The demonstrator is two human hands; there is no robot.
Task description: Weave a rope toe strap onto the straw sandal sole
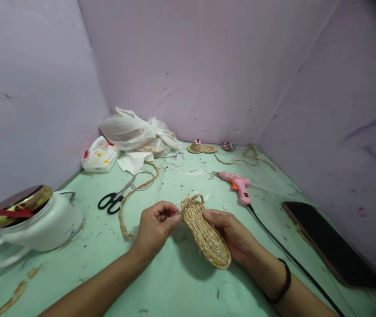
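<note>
A small woven straw slipper (206, 235) is tilted above the table, with a loop of braided cord at its upper end. My right hand (229, 229) grips it along its right edge, thumb on the face and the other fingers behind. Close by the slipper's upper left edge, my left hand (159, 224) has thumb and forefinger pinched together. Whatever is between those fingertips is too small to make out. To the left of that hand lies a length of braided straw cord (124, 211), beside black-handled scissors (117, 196).
A pink glue gun (235, 182) with a black cable lies to the right, near a dark phone (329, 237). At left stands a white enamel pot (49, 224). Farther back are a plastic bag (131, 130), a tissue pack (100, 156), another woven slipper (202, 149) and a small jar (228, 145).
</note>
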